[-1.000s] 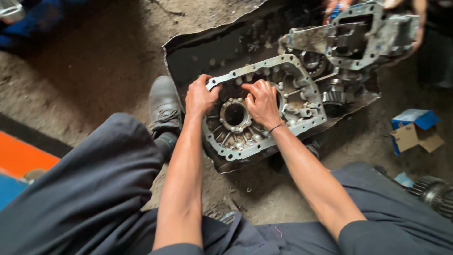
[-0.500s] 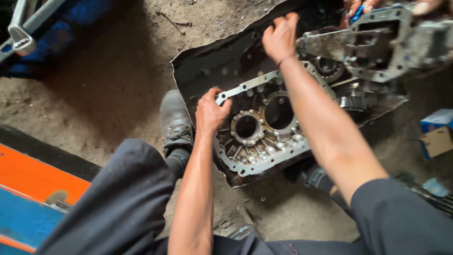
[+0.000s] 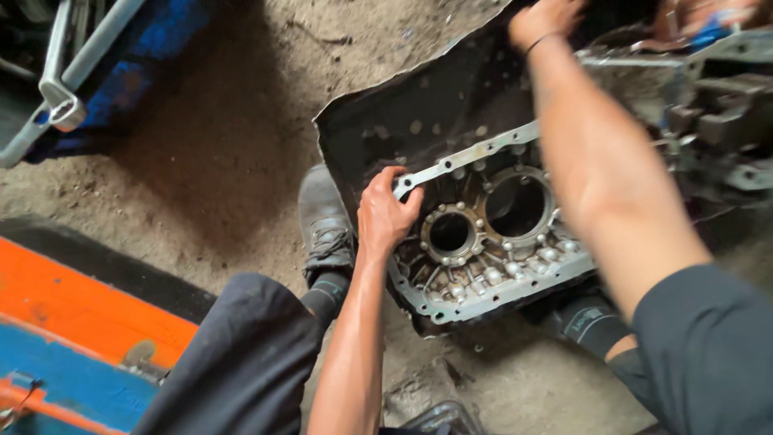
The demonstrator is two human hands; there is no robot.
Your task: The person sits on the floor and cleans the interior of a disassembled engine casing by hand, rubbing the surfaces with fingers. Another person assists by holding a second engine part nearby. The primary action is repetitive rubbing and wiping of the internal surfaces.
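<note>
Two hands on the job: left hand [image 3: 385, 213] clamped on the near-left corner of the grey gearbox casing [image 3: 491, 242], steadying it on the dark metal sheet [image 3: 386, 121] over the dirt floor [image 3: 201, 161]. Right hand [image 3: 543, 18] stretched far up to the top edge, blurred, grip impossible to tell. Looks like mid-strip-down, fetching something; next calls for holding the casing level. Nearby, left shoe [image 3: 324, 217]; orange and blue panel [image 3: 72, 338] lower left.

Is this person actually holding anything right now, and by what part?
The left hand grips the metal gear housing by the corner of its flat bolt-hole rim. The right hand reaches away at the top edge; what it holds cannot be told.
</note>
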